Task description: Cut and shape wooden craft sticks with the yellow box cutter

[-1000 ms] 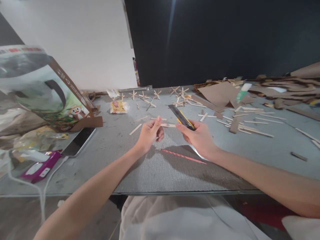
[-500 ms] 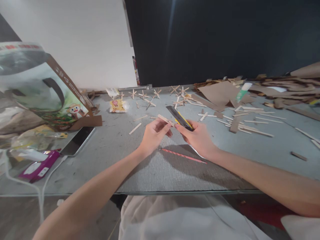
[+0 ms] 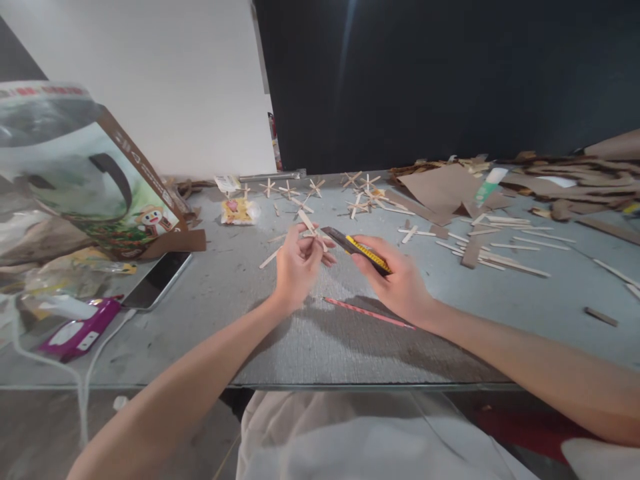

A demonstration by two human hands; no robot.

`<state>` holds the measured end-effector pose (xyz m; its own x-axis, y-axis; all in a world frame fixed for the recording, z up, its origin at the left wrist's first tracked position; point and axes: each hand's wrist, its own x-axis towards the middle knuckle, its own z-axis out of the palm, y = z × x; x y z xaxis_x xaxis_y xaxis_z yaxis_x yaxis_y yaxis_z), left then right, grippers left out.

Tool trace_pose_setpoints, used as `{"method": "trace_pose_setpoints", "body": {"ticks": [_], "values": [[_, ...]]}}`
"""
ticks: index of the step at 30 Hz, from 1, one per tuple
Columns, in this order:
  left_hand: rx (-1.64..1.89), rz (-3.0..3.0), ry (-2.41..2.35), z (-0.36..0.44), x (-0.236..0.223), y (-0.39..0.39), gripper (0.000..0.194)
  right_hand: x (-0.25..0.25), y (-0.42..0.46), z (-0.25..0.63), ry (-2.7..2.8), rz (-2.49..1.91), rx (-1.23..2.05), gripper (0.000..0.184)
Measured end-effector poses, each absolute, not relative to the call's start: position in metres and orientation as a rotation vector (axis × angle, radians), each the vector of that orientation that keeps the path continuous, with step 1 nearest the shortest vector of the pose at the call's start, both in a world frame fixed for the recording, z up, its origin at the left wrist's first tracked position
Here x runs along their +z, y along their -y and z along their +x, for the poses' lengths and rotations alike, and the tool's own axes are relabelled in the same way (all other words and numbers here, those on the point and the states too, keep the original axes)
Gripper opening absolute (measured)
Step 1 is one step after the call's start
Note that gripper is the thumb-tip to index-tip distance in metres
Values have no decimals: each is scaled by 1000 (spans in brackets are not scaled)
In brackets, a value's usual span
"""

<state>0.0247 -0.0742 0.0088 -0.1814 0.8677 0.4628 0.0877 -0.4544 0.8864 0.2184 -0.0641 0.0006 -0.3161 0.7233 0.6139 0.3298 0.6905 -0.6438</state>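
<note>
My left hand (image 3: 299,263) pinches a pale wooden craft stick (image 3: 306,220) between thumb and fingers, its end pointing up and away from me. My right hand (image 3: 397,277) is wrapped round a black and yellow utility knife (image 3: 367,255). The knife's tip lies close to the stick at my left fingertips; whether they touch I cannot tell. Below both hands, a red patterned pencil (image 3: 367,313) lies on the grey table (image 3: 280,357). A few loose sticks (image 3: 270,259) lie beside my left hand.
Several star-shaped stick pieces (image 3: 289,190) stand at the back near a yellow packet (image 3: 240,212). Loose sticks (image 3: 515,267), cardboard (image 3: 435,190) and a green-white tube (image 3: 490,187) lie right. A phone (image 3: 157,280), purple pack (image 3: 83,330) and printed box (image 3: 115,193) occupy the left.
The knife has moved slightly left and turned flatter, its tip now near the left fingers. My left hand has shifted a little left and tilted the stick more upright.
</note>
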Motion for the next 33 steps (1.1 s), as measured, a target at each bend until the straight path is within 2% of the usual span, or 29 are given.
{"method": "trace_pose_setpoints", "body": {"ticks": [16,28,33], "values": [[1661,1535,-1110,23,6,73,36,0,63,217,1971,-803,498,37],[1441,1808,-1435,13,3,72,19,-5,61,219,2056,-870,353,45],[1422,1681,-1380,18,3,72,17,-7,64,217,2094,-921,376,47]]}}
